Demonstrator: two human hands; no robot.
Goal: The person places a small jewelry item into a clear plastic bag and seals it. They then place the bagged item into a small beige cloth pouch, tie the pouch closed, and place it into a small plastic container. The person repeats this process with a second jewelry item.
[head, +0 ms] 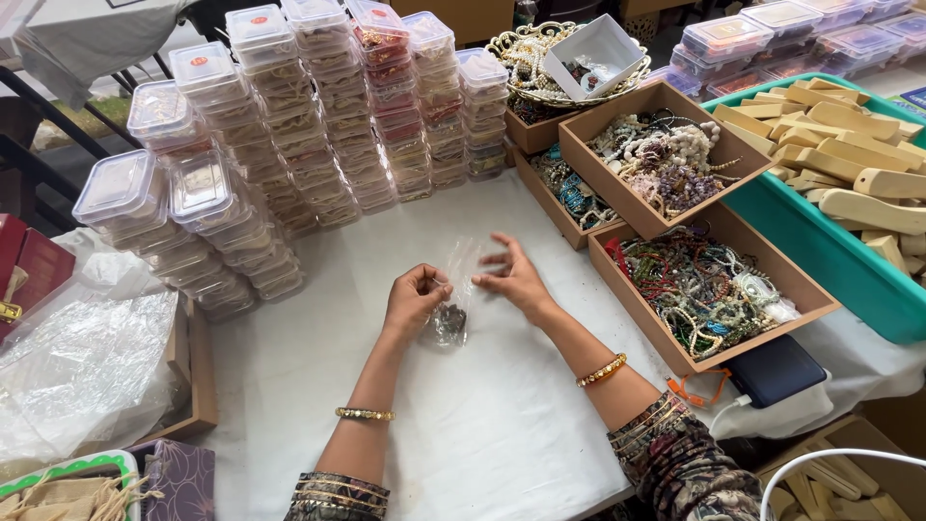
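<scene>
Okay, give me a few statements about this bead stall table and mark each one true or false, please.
1. Both hands hold a small clear plastic bag with something dark in it. True: the left hand and right hand pinch its top.
2. The stacked clear lidded boxes stand to the right of the hands. False: they stand behind and to the left.
3. The teal tray holds wooden pieces. True.
4. The brown trays are bare. False: they hold beaded strings.
5. Each wrist wears a gold bangle. True.
</scene>
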